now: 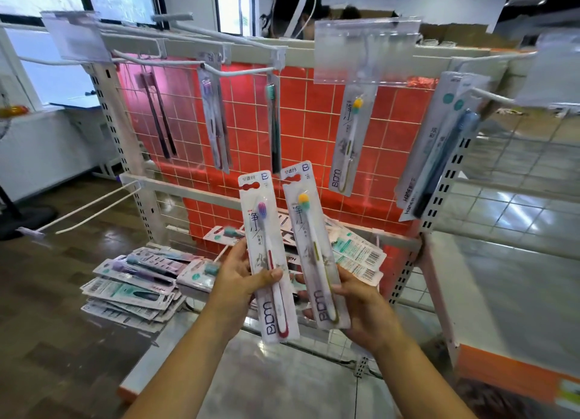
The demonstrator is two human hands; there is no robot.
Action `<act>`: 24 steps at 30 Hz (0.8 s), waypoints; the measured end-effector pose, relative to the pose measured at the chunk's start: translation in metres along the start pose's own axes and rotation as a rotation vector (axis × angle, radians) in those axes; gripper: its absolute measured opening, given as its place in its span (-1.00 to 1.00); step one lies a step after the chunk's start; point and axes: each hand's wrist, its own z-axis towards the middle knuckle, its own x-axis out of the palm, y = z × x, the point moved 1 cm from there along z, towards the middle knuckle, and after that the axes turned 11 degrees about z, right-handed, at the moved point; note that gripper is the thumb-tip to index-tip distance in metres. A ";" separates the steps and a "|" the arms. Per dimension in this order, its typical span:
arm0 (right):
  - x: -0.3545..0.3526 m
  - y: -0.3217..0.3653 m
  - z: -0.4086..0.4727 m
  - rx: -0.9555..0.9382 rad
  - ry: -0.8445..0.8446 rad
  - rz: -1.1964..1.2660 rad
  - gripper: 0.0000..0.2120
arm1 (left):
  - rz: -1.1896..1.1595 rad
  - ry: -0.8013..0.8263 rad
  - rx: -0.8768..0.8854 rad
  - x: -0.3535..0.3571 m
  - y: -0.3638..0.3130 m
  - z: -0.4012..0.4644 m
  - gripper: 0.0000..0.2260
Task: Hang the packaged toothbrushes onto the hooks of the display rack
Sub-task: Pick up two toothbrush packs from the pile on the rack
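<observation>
My left hand [243, 275] grips a packaged toothbrush with a purple-pink head and red handle [266, 230], held upright. Beside it, my right hand [357, 305] holds a packaged toothbrush with a yellow-green head [309, 227], also upright. Both packs are in front of the display rack [314, 57], below its top row of hooks. On those hooks hang a black-handled pack [158, 120], a purple-headed pack [213, 117], a green-headed pack [272, 117], a yellow-headed pack [350, 142] and blue packs [439, 155]. A white hook [238, 71] juts out between the purple and green packs.
A pile of packaged toothbrushes [138, 286] lies on the low shelf at left, with more packs [354, 252] behind my hands. A long bare hook [91, 206] sticks out at lower left. Clear price-tag holders [364, 51] hang at the hook ends. A wire shelf [514, 173] stands right.
</observation>
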 end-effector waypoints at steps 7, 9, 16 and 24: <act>0.007 -0.005 -0.005 -0.014 -0.029 -0.153 -0.28 | 0.001 0.030 0.018 0.005 -0.004 -0.004 -0.48; 0.006 -0.008 -0.006 -0.011 -0.051 -0.155 -0.35 | 0.008 0.038 0.021 0.006 -0.004 -0.005 -0.49; 0.007 -0.007 -0.006 -0.047 -0.070 -0.201 -0.52 | 0.052 0.013 0.019 0.004 -0.003 -0.005 -0.45; 0.018 0.003 -0.003 -0.123 -0.091 -0.248 -0.55 | 0.089 0.005 0.045 0.000 -0.009 -0.004 -0.44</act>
